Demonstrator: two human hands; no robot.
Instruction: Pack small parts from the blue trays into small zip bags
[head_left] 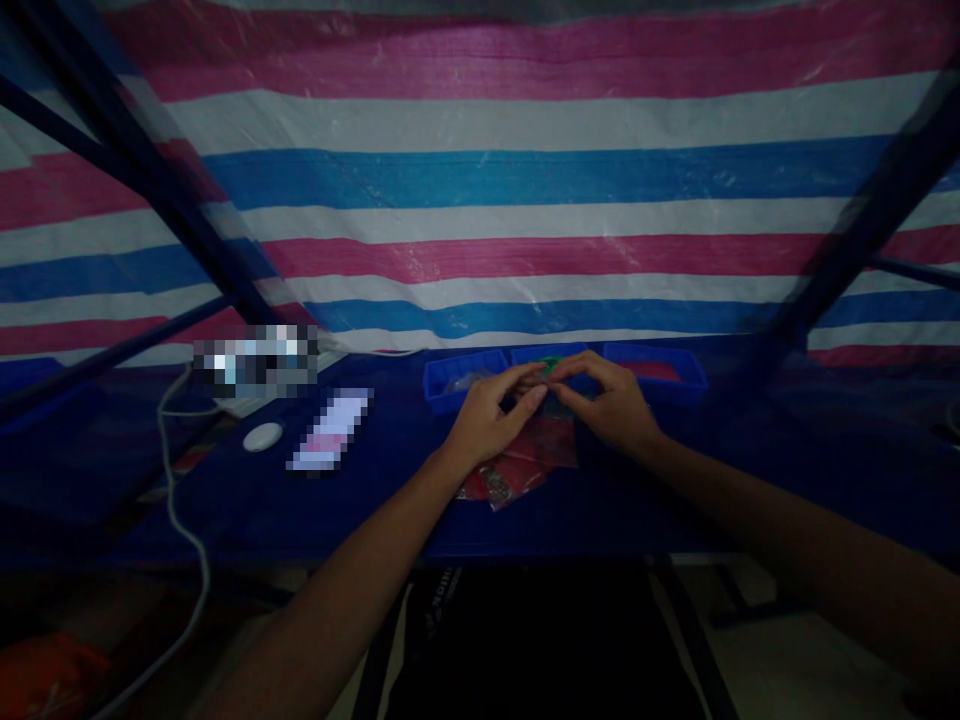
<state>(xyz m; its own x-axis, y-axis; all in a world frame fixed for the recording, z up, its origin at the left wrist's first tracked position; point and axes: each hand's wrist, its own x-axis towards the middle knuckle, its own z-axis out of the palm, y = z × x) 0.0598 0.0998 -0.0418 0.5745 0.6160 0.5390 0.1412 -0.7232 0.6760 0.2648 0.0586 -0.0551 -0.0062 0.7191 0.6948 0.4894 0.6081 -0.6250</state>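
Note:
My left hand (498,412) and my right hand (609,400) meet above the blue table, fingertips pinched close together. Whatever lies between them is too small and dark to make out. Below the hands, several red plastic bags (525,462) lie in a loose pile, and one small clear bag (496,486) there seems to hold little metallic bits. Behind the hands stand three blue trays in a row: the left tray (442,396) has clear plastic in it, the middle tray (525,353) shows something green (551,364), and the right tray (694,378) holds red pieces (651,370).
To the left lie a blurred-out phone-like slab (330,430) and a white round object (262,437). A white cable (171,480) hangs over the table's left side, by a pixelated device (255,362). Striped sheeting (525,180) closes off the back, between dark frame poles (847,250).

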